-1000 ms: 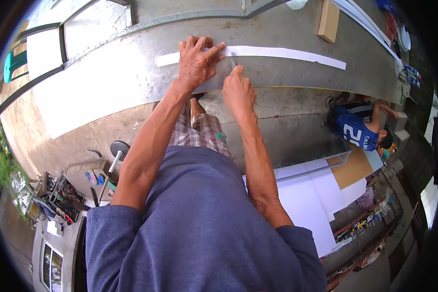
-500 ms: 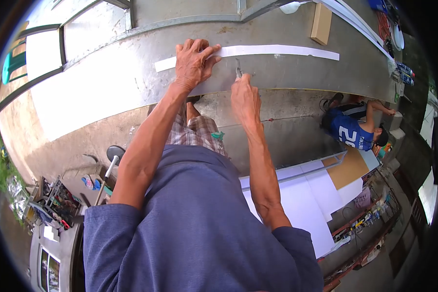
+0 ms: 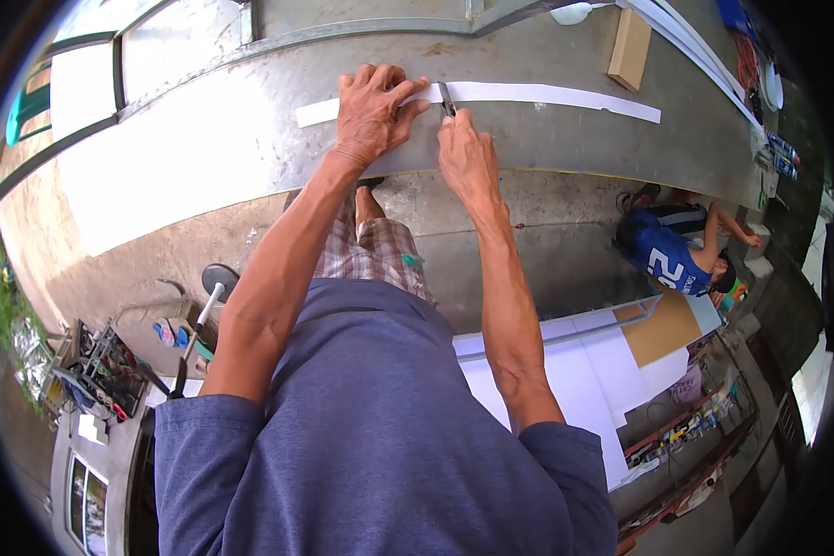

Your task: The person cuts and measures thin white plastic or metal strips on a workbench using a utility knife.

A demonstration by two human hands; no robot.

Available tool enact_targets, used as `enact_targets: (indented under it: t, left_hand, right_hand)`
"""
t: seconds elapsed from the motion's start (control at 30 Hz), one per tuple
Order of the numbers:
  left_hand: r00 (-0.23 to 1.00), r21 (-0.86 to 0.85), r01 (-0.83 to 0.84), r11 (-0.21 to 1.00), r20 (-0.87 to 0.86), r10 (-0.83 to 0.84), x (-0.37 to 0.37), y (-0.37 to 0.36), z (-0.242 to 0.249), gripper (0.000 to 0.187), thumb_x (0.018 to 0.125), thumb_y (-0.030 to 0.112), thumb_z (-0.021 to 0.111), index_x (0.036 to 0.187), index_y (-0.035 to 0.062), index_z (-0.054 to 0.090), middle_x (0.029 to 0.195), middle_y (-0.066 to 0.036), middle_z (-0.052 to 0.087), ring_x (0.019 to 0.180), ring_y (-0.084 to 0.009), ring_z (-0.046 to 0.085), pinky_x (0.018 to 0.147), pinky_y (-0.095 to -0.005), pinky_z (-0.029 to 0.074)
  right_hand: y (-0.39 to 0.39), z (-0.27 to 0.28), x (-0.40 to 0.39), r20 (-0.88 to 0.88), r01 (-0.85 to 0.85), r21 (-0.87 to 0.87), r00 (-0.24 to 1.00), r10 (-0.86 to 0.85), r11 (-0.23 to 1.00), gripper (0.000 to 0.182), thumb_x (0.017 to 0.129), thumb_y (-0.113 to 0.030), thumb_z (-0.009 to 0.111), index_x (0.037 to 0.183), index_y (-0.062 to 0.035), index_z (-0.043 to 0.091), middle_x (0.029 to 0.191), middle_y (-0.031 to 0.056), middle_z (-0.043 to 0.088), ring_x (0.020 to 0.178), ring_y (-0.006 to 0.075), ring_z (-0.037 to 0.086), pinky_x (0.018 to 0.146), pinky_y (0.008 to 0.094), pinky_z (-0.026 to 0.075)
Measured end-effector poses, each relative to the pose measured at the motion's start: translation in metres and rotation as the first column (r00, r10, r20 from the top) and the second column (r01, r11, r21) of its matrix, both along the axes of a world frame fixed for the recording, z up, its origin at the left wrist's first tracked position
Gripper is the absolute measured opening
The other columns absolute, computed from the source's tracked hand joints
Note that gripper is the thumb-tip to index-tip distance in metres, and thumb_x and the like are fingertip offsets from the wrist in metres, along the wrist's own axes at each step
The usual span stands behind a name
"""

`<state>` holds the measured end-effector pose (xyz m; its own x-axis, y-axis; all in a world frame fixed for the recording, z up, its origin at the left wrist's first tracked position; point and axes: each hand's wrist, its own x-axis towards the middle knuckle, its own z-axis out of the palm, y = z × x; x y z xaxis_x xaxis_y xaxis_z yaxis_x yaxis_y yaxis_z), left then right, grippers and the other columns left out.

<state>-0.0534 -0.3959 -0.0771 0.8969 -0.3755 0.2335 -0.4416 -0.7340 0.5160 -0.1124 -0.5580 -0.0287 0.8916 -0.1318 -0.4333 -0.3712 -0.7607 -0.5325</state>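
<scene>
A long, narrow white strip (image 3: 547, 94) lies across the grey metal tabletop (image 3: 278, 153). Over its left part, my left hand (image 3: 375, 111) pins the strip to the table, fingers bent and pressing, thumb near its lower edge. In my right hand (image 3: 468, 153) is a utility knife (image 3: 448, 104), gripped with the fingers closed round its handle. The knife's blade lies across the strip, just right of my left thumb and index finger. Whether the blade has cut into the strip cannot be made out.
A metal frame (image 3: 361, 39) runs along the table's far side. A brown block (image 3: 629, 51) and long white strips (image 3: 686, 46) lie at the far right. To the right crouches a person in a blue shirt (image 3: 672, 250). White sheets (image 3: 547, 371) lie behind my right arm.
My right hand has moved up and slightly left, bringing the knife from below the strip onto it. My left hand still holds the strip. The camera view has shifted slightly.
</scene>
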Motion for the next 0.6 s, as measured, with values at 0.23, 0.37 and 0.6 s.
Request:
enact_targets:
  t: [0.23,0.37,0.6]
  left_hand:
    - [1.0,-0.019,-0.003,1.0,0.01,0.004,0.0001,0.0003,-0.0008,0.028,0.083,0.037,0.079,0.109,0.0289,0.075,0.099,0.005,0.061,0.095,-0.0194,0.055,0.08,-0.0392,0.036]
    - [1.0,-0.018,-0.004,1.0,0.014,0.004,0.0003,0.0001,-0.0006,0.028,0.083,0.037,0.079,0.109,0.0289,0.075,0.099,0.005,0.061,0.095,-0.019,0.055,0.08,-0.0393,0.036]
    - [1.0,-0.017,-0.005,1.0,0.021,0.005,0.0005,0.0009,-0.0005,0.028,0.083,0.037,0.079,0.11,0.0292,0.075,0.099,0.006,0.062,0.095,-0.0187,0.055,0.08,-0.0388,0.036]
  right_hand:
    - [0.0029,-0.0056,-0.0039,0.034,0.024,0.012,0.999,-0.025,1.0,0.024,0.105,-0.024,0.047,0.101,-0.0005,0.047,0.076,0.0307,0.068,0.077,0.0519,0.068,0.065,0.0601,0.052]
    - [0.0031,-0.0061,-0.0032,0.017,0.042,0.017,0.999,-0.042,0.999,0.024,0.106,-0.025,0.047,0.1,-0.0009,0.047,0.076,0.0305,0.067,0.077,0.0519,0.068,0.066,0.06,0.052]
    - [0.0029,-0.0054,-0.0027,0.015,0.023,0.022,1.0,-0.023,1.0,0.024,0.105,-0.024,0.047,0.099,-0.0005,0.047,0.075,0.031,0.067,0.076,0.0515,0.068,0.065,0.0595,0.052]
